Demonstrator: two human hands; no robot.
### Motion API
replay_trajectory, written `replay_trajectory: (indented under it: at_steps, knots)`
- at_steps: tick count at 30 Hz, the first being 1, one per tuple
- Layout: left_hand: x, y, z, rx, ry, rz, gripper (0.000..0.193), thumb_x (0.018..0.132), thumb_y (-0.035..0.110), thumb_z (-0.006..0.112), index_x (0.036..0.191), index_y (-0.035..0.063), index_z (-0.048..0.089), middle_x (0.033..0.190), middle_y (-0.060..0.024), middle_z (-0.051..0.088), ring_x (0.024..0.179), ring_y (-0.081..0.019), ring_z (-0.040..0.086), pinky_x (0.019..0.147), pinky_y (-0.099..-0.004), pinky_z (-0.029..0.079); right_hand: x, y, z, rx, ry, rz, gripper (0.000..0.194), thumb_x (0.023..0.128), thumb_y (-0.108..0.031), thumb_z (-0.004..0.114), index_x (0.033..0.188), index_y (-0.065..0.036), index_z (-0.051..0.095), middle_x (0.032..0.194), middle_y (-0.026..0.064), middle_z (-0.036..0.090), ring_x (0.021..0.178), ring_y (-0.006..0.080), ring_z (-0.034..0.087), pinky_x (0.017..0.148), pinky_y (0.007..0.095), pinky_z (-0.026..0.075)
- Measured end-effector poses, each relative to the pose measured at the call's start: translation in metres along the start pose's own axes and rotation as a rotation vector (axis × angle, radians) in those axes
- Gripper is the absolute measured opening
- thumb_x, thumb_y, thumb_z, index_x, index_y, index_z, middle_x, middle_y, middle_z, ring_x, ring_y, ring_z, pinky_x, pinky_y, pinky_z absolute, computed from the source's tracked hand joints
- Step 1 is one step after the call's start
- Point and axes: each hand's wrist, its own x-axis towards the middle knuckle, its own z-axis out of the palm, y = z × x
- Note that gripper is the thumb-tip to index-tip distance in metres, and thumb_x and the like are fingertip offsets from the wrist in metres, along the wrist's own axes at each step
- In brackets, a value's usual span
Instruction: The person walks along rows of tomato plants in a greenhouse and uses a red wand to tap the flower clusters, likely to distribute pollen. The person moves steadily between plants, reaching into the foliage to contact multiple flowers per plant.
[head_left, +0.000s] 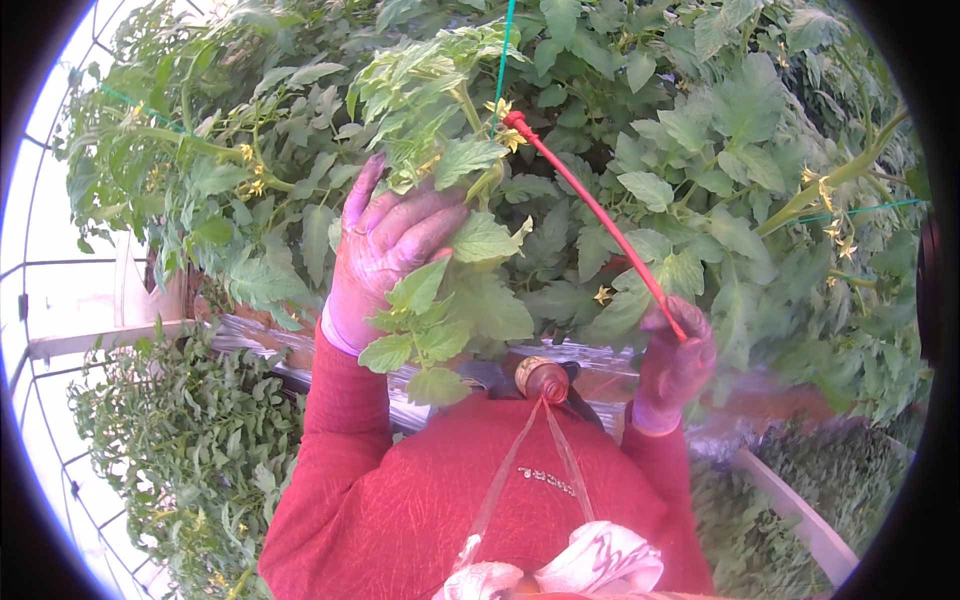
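Note:
My left hand, in a stained thin purple glove, is against the upper shoot of a tomato plant. Its fingers reach around the stem, and leaves cover the thumb and part of the fingertips. In my right hand, gloved the same way, is the lower end of a thin red stick. The stick slants up to the left, and its knobbed red tip meets a cluster of yellow tomato flowers beside the stem. A green twine runs down to these flowers. On my chest a small bottle of reddish liquid hangs from a clear ribbon.
Dense tomato foliage fills the space ahead. Flowering stems lean in at right, another flower cluster at left. Plastic film covers the ground under the plants. Lower rows of plants and a pale beam lie behind me.

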Motion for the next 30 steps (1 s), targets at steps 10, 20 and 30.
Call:
replay_trajectory:
  at_steps: [10,20,30]
  knots:
    - [0.002,0.015,0.0,-0.057,-0.086,-0.024,0.028,0.084,0.034,0.038,0.095,0.0119,0.052,0.096,-0.0054,0.058,0.092,-0.0255,0.051,0.095,-0.049,0.021,-0.005,-0.003,-0.004,-0.166,-0.133,-0.138,0.037,0.081,-0.036,0.046,0.091,-0.002,0.053,0.073,0.0108,0.055,0.062,0.02,0.051,0.056,0.0301,0.042]
    - [-0.001,0.023,0.002,-0.053,-0.111,-0.042,0.028,0.073,0.03,0.051,0.098,0.0164,0.053,0.099,0.0005,0.055,0.095,-0.0191,0.049,0.095,-0.0482,0.021,-0.003,0.002,-0.01,-0.151,-0.194,-0.145,0.033,0.082,-0.035,0.046,0.093,-0.004,0.053,0.073,0.01,0.055,0.062,0.0197,0.051,0.055,0.0295,0.042]
    - [-0.003,0.023,0.002,-0.09,-0.113,-0.052,0.026,0.075,0.027,0.05,0.098,0.0145,0.053,0.097,-0.0011,0.057,0.094,-0.0211,0.05,0.096,-0.0481,0.018,-0.002,0.006,-0.01,-0.261,-0.221,-0.166,0.039,0.083,-0.038,0.041,0.089,-0.002,0.055,0.07,0.0081,0.055,0.06,0.0189,0.051,0.055,0.0301,0.039]
